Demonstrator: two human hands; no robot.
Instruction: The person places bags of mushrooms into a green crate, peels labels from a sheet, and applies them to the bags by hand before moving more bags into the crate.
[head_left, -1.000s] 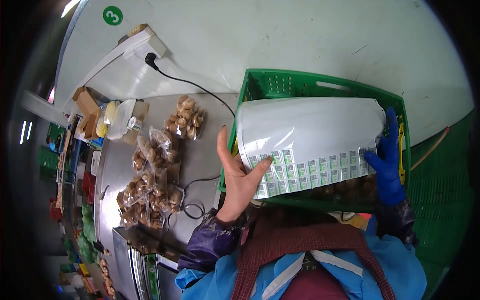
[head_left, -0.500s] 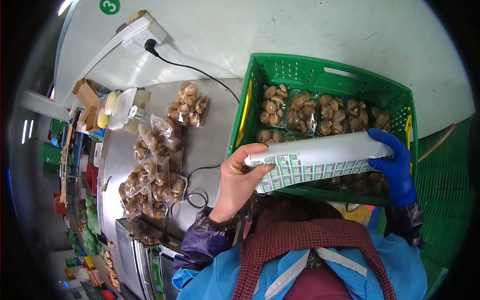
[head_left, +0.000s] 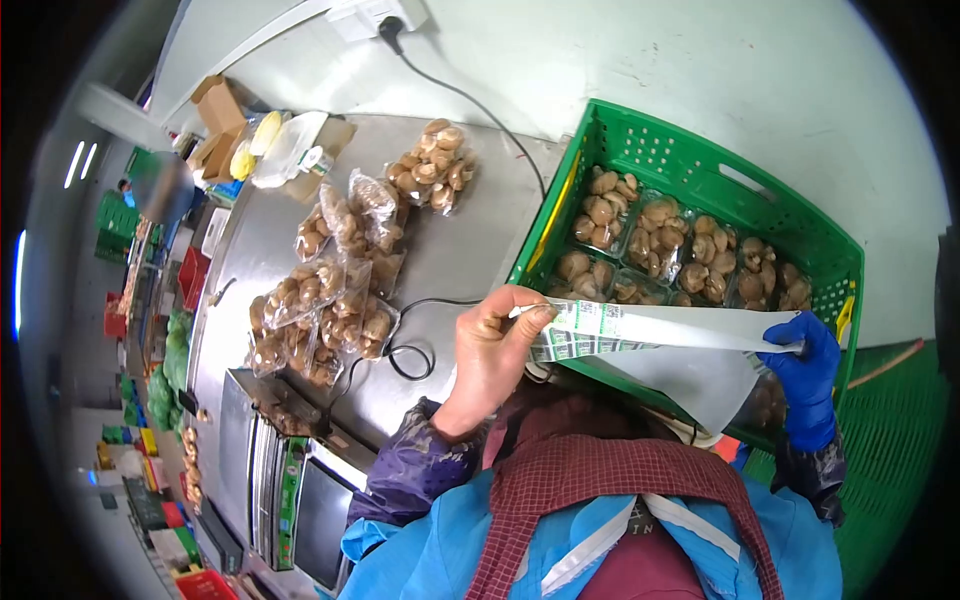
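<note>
Label sheet [head_left: 640, 328] now tipped nearly edge-on, right of centre, over the near rim of the green crate [head_left: 680, 160]. A second ago it lay flat, covering the crate. Mushroom packs [head_left: 650, 225] inside now exposed. Bare left hand [head_left: 495, 355] pinches the sheet's left end. Blue-gloved right hand [head_left: 808, 375] clasps its right end. Bagged mushrooms [head_left: 320, 300] crowd the steel table [head_left: 450, 250], centre left.

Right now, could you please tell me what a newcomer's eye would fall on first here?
A sheet of green labels is stretched between the bare left hand and the blue-gloved right hand, at centre. Behind it stands a green crate filled with packs of mushrooms. To the left, bagged mushrooms lie heaped on the steel table.
</note>
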